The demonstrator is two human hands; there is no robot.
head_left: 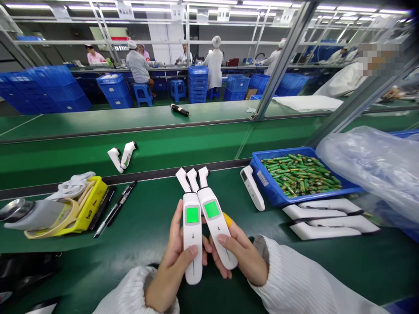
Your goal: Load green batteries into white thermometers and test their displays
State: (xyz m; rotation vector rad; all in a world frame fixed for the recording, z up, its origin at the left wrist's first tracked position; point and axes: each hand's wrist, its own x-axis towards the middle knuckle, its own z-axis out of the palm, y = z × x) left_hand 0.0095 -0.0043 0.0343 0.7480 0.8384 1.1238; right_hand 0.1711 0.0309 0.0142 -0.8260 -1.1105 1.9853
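Observation:
My left hand (pixel 170 266) grips a white handheld thermometer (pixel 192 235) with a lit green screen, thumb on its face. My right hand (pixel 242 255) grips a second white thermometer (pixel 216 224), also showing a green screen, thumb pressed on its lower face. Both devices are held side by side above the green bench. A third white thermometer head (pixel 181 179) shows just behind them; which hand holds it is unclear. Another white thermometer (pixel 252 188) lies on the bench to the right.
A blue tray (pixel 271 194) of green batteries sits right, with white strips (pixel 324 220) in front and a plastic bag (pixel 376 165) beyond. Two thermometers (pixel 121 156) lie on the conveyor belt. Yellow tape and a pen (pixel 114 209) lie left. Other workers stand far behind.

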